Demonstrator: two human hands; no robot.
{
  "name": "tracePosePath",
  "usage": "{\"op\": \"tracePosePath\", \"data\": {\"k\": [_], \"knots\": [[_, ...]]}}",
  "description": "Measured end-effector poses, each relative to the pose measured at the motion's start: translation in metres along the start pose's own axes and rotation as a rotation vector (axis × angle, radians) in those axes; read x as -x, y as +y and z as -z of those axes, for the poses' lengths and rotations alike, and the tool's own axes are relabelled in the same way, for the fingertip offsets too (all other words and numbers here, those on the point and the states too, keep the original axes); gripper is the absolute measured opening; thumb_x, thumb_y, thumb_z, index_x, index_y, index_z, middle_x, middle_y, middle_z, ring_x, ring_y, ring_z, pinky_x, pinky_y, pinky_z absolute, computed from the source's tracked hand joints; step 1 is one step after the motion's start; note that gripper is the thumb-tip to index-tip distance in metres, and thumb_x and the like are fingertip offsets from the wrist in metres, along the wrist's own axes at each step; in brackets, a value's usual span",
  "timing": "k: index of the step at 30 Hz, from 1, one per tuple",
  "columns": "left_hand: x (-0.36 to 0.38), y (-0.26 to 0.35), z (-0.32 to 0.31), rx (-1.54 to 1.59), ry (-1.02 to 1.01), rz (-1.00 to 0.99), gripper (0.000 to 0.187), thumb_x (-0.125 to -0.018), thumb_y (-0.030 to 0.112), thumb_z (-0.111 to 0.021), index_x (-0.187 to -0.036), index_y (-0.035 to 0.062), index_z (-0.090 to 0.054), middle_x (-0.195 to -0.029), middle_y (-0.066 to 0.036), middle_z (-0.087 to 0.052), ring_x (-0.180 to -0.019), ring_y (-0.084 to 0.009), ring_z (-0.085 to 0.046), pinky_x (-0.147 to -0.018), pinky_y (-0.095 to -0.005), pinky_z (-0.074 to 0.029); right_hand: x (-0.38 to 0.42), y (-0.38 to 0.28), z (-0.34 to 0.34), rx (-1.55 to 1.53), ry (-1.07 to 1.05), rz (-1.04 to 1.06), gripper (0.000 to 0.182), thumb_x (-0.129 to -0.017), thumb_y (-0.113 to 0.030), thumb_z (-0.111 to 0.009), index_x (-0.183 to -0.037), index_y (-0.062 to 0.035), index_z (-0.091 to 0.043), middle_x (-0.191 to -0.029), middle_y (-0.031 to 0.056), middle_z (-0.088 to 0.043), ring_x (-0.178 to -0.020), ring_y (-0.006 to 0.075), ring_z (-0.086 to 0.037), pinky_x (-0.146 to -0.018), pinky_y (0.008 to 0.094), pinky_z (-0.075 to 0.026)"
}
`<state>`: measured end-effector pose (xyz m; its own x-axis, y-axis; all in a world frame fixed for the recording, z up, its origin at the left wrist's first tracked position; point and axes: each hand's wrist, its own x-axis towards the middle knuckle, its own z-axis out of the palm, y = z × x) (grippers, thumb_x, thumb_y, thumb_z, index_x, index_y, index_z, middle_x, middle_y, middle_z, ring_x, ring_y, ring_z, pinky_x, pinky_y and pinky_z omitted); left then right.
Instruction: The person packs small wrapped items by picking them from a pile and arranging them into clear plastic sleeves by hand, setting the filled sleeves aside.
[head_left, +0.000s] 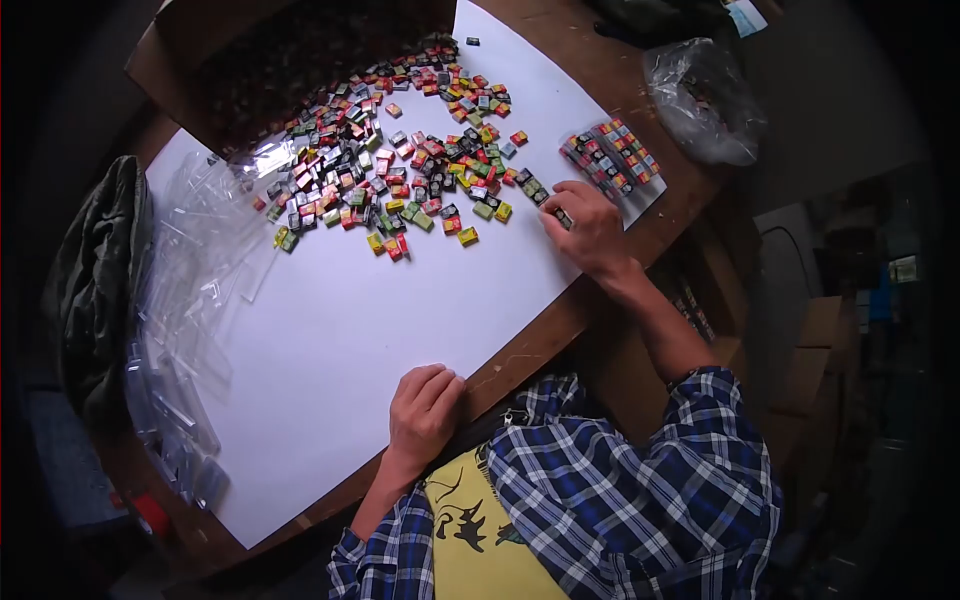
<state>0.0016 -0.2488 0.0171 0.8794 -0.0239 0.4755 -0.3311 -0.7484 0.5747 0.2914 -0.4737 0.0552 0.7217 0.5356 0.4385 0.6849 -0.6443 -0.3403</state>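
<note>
Many small coloured pieces (425,150) lie in a loose pile across the upper part of the white sheet (350,330). At the right end of the pile, my right hand (590,228) is closed, its fingertips on the end of a short row of dark and green pieces (533,187). Just beyond that hand sits a block of pieces in neat rows (612,158). My left hand (426,410) rests at the sheet's near edge with its fingers curled in; no object shows in it.
An open cardboard box (170,60) stands at the back. Clear plastic cases (190,290) are heaped on the left, beside a dark cloth (105,290). A clear plastic bag (705,100) lies at the right back. The wooden table edge (530,350) runs close to my body.
</note>
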Motion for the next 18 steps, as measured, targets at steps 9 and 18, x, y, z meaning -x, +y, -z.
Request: {"op": "tracePosePath", "data": {"k": [9,18], "knots": [[-0.001,0.0,0.0,-0.011,-0.003,0.002,0.02,-0.082,-0.002,-0.078,-0.102,0.001,-0.077,-0.105,-0.011,-0.077,-0.105,-0.0324,-0.073,-0.091,-0.0443,-0.06,-0.031,0.096,0.022,0.297,0.041,-0.119,0.018,-0.085,-0.017,-0.084,-0.096,-0.0058,-0.075,-0.11,0.0148,-0.075,-0.104,0.037,-0.07,-0.092,0.0466,-0.056],[0.001,-0.001,-0.005,-0.031,0.025,0.036,0.025,-0.082,-0.001,-0.08,-0.106,0.0016,-0.076,-0.112,-0.012,-0.076,-0.111,-0.0353,-0.072,-0.094,-0.0449,-0.06,-0.011,0.045,0.023,0.194,0.202,0.103,0.018,-0.086,-0.004,-0.081,-0.103,-0.0032,-0.076,-0.115,0.0153,-0.075,-0.107,0.0352,-0.071,-0.095,0.0452,-0.058]]}}
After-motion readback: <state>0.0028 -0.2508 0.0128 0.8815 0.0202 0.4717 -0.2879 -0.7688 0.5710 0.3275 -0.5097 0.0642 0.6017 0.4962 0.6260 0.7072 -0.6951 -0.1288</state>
